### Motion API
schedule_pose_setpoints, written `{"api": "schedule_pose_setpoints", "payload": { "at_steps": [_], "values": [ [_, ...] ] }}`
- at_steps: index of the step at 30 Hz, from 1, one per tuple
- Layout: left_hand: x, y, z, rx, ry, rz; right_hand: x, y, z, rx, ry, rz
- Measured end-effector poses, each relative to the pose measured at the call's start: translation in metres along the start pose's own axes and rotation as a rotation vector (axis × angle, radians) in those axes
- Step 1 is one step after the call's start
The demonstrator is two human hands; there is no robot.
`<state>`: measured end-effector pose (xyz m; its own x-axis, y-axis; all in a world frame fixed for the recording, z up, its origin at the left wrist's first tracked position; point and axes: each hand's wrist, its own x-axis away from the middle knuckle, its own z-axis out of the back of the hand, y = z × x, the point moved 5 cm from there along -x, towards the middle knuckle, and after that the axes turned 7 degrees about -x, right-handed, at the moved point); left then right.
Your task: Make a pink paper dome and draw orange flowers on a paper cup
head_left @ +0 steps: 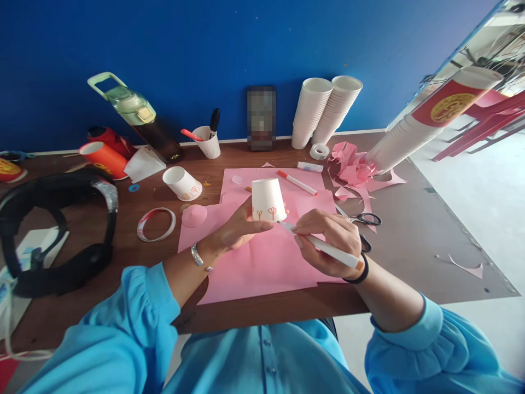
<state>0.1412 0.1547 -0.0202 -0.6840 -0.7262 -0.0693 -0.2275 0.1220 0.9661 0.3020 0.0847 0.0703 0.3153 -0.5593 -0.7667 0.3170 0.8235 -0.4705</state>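
Note:
My left hand (237, 225) grips a white paper cup (266, 196), held upside down with its wide rim at the bottom. Small red-orange flowers are drawn in a row near that rim. Between the fingers of my right hand (328, 238) is a white marker (334, 251), its tip close to the cup's lower right edge. Whether the tip touches the cup I cannot tell. Pink paper sheets (254, 268) lie under both hands. A marker cap or second marker with a red end (297, 182) rests on the paper behind the cup.
Another decorated cup (182, 183) lies at the left, near a tape ring (156, 224). Scissors (367, 219) and pink scraps (353, 164) sit to the right. Behind stand a bottle (139, 115), a pen cup (208, 142), a phone (261, 117) and stacked cups (309, 112).

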Motion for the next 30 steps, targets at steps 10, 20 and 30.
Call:
{"api": "schedule_pose_setpoints", "payload": {
  "at_steps": [10, 20, 30],
  "values": [
    [0.0012, 0.0013, -0.0024, -0.014, -0.005, 0.020, 0.0000, 0.0000, -0.0043, 0.024, -0.024, 0.026],
    [0.0009, -0.0001, -0.0018, -0.018, -0.016, 0.027, 0.0002, 0.0017, -0.0057, 0.025, -0.042, 0.006],
    [-0.0002, -0.0001, -0.0018, 0.004, -0.010, 0.030, 0.0035, 0.0050, -0.0047, 0.073, -0.006, -0.015]
  ]
}}
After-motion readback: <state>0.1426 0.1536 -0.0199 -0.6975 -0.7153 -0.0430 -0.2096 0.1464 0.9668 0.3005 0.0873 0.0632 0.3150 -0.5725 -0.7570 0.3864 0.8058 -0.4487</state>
